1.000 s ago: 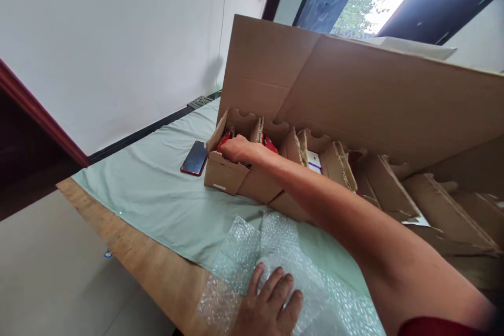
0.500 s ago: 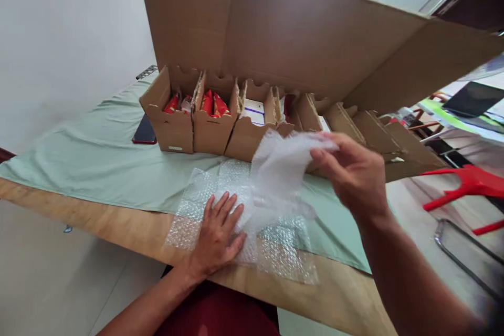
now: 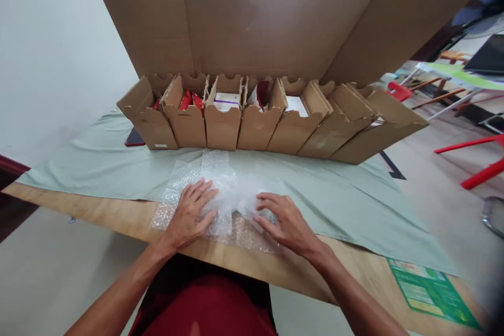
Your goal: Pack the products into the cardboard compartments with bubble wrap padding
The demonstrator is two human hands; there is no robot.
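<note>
Clear plastic bubble wrap is laid across the green cloth and the wooden table edge; it should be light, soft, best taken by a corner. The left hand is rested on it, fingers spread; the right hand is curved, fingers parted, any pinching cannot be told. Behind, red packets and white items are held in cardboard bins.

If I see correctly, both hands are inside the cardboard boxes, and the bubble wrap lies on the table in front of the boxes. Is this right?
Not inside: the head view shows the left hand on the bubble wrap and the right hand at its right side, both outside the cardboard boxes.
</note>
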